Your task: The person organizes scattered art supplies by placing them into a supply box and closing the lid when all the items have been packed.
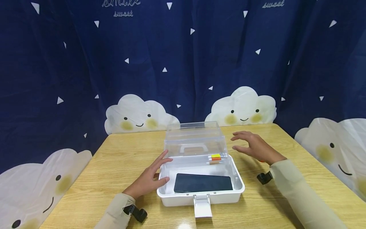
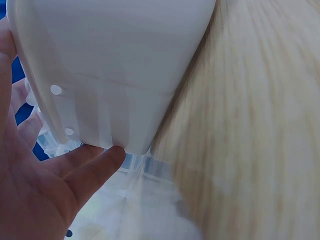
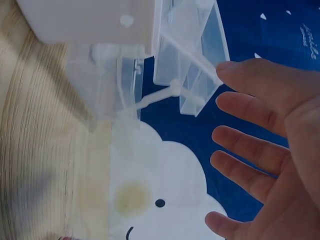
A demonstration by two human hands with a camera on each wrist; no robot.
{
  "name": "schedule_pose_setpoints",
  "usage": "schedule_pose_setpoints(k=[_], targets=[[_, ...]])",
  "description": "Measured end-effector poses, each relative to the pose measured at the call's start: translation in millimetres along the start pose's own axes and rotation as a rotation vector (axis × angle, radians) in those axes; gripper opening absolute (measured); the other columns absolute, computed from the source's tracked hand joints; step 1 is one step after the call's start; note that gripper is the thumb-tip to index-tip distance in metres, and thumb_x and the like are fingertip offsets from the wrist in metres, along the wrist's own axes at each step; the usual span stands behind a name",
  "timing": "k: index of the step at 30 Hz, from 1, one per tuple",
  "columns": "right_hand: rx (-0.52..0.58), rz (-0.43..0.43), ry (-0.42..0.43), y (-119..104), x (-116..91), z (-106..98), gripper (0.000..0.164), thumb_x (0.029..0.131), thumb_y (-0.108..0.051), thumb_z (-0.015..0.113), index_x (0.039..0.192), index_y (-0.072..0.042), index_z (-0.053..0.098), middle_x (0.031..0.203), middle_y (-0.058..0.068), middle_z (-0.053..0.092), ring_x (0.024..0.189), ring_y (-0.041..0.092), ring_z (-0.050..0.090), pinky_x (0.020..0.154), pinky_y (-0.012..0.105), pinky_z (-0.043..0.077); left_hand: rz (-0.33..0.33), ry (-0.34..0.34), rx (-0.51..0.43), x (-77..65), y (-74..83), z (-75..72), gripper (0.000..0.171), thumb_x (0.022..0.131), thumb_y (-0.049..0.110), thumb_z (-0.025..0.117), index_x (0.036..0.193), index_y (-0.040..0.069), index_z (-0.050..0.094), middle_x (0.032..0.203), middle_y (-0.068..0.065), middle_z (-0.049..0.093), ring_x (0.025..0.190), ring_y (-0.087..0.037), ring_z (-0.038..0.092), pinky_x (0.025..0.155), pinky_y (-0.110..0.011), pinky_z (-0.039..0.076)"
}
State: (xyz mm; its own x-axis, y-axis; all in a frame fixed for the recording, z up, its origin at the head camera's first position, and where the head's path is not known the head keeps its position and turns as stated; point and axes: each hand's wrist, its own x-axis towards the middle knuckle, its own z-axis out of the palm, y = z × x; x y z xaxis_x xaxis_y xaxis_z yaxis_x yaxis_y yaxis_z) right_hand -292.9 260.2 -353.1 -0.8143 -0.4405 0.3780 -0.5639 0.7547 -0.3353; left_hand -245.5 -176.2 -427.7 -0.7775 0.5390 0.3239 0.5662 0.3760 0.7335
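1. Touching the white box (image 1: 200,199) with extended fingertips: left hand (image 1: 148,178), fingers spread, not closed round anything.
2. Right hand (image 1: 255,147): thumb and fingers well parted, holding nothing; clear upper section (image 1: 194,130) stands near, to its left.
3. White box sits between both hands, opened.
4. Dark flat object (image 1: 203,183): inside box, right of left thumb.
5. Pen-like items (image 1: 215,156): between hands, nearer the right.

We see a wooden worktop (image 1: 120,159) below the left hand (image 1: 147,179), a cloud-printed navy curtain (image 1: 148,41) beyond it
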Motion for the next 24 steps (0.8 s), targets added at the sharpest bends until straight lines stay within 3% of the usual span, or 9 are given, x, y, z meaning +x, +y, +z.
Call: schedule_pose_setpoints(k=[10,17,24], targets=[[0.013,0.143,-0.018,24.2,-2.8,-2.3,0.04,0.089,-0.033,0.07,0.121,-0.01,0.064,0.135,0.019,0.053,0.127,0.04,0.044,0.103,0.06,0.037,0.015,0.004,0.01,-0.6,0.0,-0.1,0.064,0.09,0.014,0.068,0.145,0.031,0.039,0.162,0.004,0.006,0.142,-0.031,0.026,0.097,-0.049,0.047],[0.014,0.177,-0.029,41.4,-7.7,-3.1,0.046,0.089,-0.037,0.069,0.121,-0.005,0.063,0.132,0.022,0.055,0.125,0.042,0.045,0.102,0.061,0.037,0.003,0.006,0.014,-0.6,1.7,-0.7,0.064,0.09,0.015,0.068,0.145,0.032,0.039,0.162,0.004,0.005,0.141,-0.029,0.027,0.097,-0.049,0.047],[0.019,0.278,-0.064,58.2,-13.3,-1.6,0.057,0.088,-0.043,0.068,0.126,-0.002,0.059,0.133,0.026,0.053,0.123,0.044,0.046,0.1,0.062,0.038,0.001,0.008,0.01,-0.8,1.5,-0.2,0.064,0.09,0.014,0.068,0.145,0.032,0.039,0.162,0.005,0.005,0.142,-0.03,0.026,0.098,-0.05,0.046]])
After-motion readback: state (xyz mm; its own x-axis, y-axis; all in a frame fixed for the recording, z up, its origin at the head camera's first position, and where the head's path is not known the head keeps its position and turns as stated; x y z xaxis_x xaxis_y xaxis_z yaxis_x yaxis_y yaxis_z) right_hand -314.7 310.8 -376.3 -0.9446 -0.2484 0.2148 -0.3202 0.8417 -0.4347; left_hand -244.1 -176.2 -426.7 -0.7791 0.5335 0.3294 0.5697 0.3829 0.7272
